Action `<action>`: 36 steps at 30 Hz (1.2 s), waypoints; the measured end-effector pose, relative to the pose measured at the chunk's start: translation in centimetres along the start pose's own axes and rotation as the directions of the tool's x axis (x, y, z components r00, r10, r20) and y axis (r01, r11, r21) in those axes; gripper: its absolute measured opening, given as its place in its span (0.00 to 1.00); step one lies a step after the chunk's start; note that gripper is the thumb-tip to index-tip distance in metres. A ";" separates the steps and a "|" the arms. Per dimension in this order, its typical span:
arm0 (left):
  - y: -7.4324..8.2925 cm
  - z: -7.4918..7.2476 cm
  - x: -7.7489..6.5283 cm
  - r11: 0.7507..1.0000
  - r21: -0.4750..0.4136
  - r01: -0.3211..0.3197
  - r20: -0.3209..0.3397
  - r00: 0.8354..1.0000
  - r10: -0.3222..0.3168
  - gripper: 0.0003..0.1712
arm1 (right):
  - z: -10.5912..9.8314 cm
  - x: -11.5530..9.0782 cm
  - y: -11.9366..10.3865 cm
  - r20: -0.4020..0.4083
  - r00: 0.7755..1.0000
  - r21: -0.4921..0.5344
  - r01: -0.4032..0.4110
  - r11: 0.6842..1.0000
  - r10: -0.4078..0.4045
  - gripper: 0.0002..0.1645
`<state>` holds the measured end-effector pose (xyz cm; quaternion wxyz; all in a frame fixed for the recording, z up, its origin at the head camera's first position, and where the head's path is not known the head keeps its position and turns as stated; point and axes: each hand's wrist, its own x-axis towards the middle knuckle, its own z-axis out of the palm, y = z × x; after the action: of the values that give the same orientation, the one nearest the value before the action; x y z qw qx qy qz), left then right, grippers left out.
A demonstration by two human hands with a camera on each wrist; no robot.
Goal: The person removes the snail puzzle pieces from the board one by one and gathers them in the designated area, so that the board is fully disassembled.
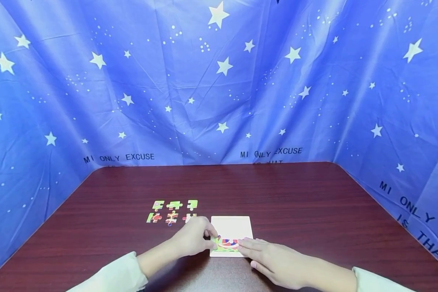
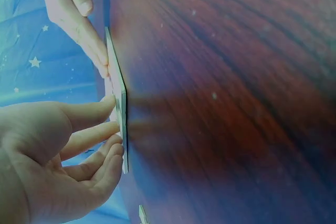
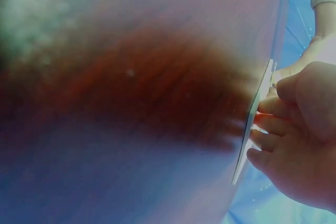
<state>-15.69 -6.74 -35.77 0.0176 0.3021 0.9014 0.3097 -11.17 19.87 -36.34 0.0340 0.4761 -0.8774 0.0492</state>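
A square white puzzle board [image 1: 230, 226] lies on the table, its lower part filled with joined jigsaw pieces [image 1: 228, 244] in red, blue, white and green. At its left edge my left hand [image 1: 192, 238] pinches a greenish puzzle piece [image 1: 216, 240] between thumb and index finger, low against the board. The fingers cover part of that piece. My right hand [image 1: 282, 261] rests on the board's lower right with its fingers fairly straight, hiding that corner. Seen edge-on in the left wrist view, the board [image 2: 124, 129] has both hands' fingertips on it.
Several loose puzzle pieces [image 1: 171, 217] lie in two rows left of the board; the left hand partly covers the nearest one. The dark wooden table [image 1: 295, 202] meets a blue star-printed curtain [image 1: 190, 81] at its back and sides.
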 end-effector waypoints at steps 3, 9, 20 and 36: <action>0.2 0.1 0.1 1.000 0.001 0.012 -0.007 1.000 -0.012 0.08 | 0.0 0.0 0.0 0.000 1.000 -0.005 -0.003 1.000 0.003 0.25; 0.3 0.1 0.7 0.998 -0.044 0.052 -0.003 0.999 -0.052 0.08 | -0.1 0.1 0.1 0.012 1.000 0.002 0.009 1.000 -0.009 0.26; 0.7 0.3 1.4 0.908 -0.327 0.262 0.052 0.964 -0.260 0.04 | 0.0 0.1 -0.1 0.009 1.000 0.007 0.001 1.000 -0.001 0.25; -1.2 -0.7 0.3 0.759 -0.472 0.449 0.097 0.882 -0.462 0.06 | 0.3 -0.1 0.2 -0.011 1.000 -0.018 0.021 1.000 -0.022 0.26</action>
<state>-16.75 -7.70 -35.84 0.1553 0.0560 0.8420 0.5137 -11.31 19.99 -36.63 0.0440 0.4848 -0.8724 0.0436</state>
